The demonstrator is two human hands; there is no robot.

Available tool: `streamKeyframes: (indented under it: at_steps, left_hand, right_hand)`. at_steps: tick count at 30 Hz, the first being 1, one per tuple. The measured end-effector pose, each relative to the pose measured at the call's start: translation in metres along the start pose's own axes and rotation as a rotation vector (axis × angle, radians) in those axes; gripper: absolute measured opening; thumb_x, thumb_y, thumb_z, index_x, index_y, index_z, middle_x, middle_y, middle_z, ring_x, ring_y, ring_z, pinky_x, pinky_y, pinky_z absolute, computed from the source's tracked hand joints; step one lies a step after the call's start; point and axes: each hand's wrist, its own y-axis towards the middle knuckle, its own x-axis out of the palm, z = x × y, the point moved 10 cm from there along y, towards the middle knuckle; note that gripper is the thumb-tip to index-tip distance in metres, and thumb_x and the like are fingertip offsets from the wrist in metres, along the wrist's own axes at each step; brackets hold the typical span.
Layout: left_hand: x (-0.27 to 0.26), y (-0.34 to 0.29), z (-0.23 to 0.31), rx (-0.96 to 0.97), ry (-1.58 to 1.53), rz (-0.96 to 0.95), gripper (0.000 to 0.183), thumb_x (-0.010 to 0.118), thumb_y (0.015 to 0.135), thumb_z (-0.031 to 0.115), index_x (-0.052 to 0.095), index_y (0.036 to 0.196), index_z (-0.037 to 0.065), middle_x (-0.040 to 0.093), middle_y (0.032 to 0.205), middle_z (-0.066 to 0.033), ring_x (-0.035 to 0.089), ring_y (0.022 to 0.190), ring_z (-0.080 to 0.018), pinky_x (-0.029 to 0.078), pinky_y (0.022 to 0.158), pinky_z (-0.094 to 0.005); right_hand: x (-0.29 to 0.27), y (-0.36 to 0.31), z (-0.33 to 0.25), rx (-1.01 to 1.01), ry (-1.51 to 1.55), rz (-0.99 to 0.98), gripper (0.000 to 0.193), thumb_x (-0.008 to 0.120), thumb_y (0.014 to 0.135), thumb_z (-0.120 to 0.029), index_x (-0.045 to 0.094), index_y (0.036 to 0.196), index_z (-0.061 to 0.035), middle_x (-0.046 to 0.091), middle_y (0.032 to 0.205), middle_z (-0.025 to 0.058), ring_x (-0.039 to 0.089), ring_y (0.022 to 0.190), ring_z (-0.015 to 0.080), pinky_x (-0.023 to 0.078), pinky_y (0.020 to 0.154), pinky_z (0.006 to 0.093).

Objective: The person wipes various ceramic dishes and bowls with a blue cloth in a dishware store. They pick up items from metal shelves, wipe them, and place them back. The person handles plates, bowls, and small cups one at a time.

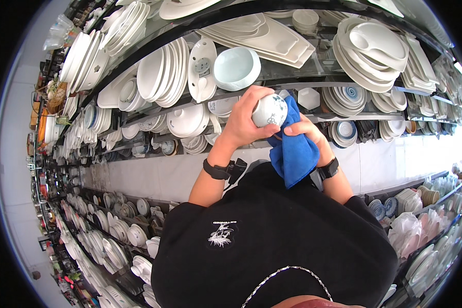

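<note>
i look on from far off. the left hand (241,120) is curled round one cup (270,111) — just above the middle of the frame. the right hand (310,132) grips one blue cloth (295,156), which lies against the cup's right side. the cup looks round — i can't tell its long way. i count two wrist straps (216,170) and one pale blue bowl (236,69) higher up.

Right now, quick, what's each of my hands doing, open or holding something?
Left hand: closed around a white patterned ceramic piece.
Right hand: closed on a blue cloth, beside that piece.
</note>
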Motion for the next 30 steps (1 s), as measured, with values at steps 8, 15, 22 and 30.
streamKeyframes:
  at_steps: [8, 15, 22, 30]
  left_hand:
    - [0.002, -0.011, -0.029, -0.003, -0.112, 0.102, 0.07, 0.083, 0.08, 0.046, 0.06, 0.133, 0.006, 0.062, 0.116, -0.0126, 0.062, 0.104, -0.0263, 0.05, 0.09, -0.0365]
    - [0.004, -0.023, -0.057, -0.147, -0.227, 0.236, 0.062, 0.079, 0.085, 0.049, 0.065, 0.125, 0.005, 0.063, 0.115, -0.011, 0.06, 0.103, -0.0232, 0.049, 0.091, -0.0349]
    - [-0.021, -0.064, -0.119, -0.501, -0.994, 0.513, 0.07, 0.044, 0.098, 0.069, 0.044, 0.141, 0.013, 0.065, 0.111, -0.0138, 0.067, 0.079, -0.0244, 0.051, 0.055, -0.0329]
    - [-0.013, -0.094, -0.147, -0.651, -1.382, 0.529, 0.079, 0.038, 0.095, 0.078, 0.04, 0.15, 0.021, 0.063, 0.127, -0.0169, 0.065, 0.096, -0.0301, 0.051, 0.079, -0.0396]
  right_hand:
    - [-0.025, 0.016, 0.031, 0.042, 0.182, -0.042, 0.057, 0.07, 0.081, -0.019, 0.055, 0.131, 0.002, 0.064, 0.111, 0.0114, 0.062, 0.096, 0.0205, 0.053, 0.085, 0.0331]
    - [-0.033, 0.021, 0.026, 0.031, 0.089, 0.04, 0.061, 0.07, 0.08, -0.019, 0.054, 0.135, 0.0024, 0.064, 0.118, 0.0118, 0.063, 0.104, 0.0211, 0.052, 0.095, 0.0336]
    - [-0.079, 0.02, 0.035, -0.097, 0.29, 0.087, 0.058, 0.066, 0.08, -0.03, 0.055, 0.127, 0.0016, 0.06, 0.097, 0.0061, 0.055, 0.082, 0.0173, 0.048, 0.075, 0.0319]
    - [-0.105, 0.044, 0.049, -0.083, 0.142, 0.244, 0.057, 0.074, 0.082, -0.024, 0.056, 0.13, 0.0005, 0.065, 0.101, 0.0094, 0.063, 0.089, 0.0206, 0.054, 0.078, 0.033]
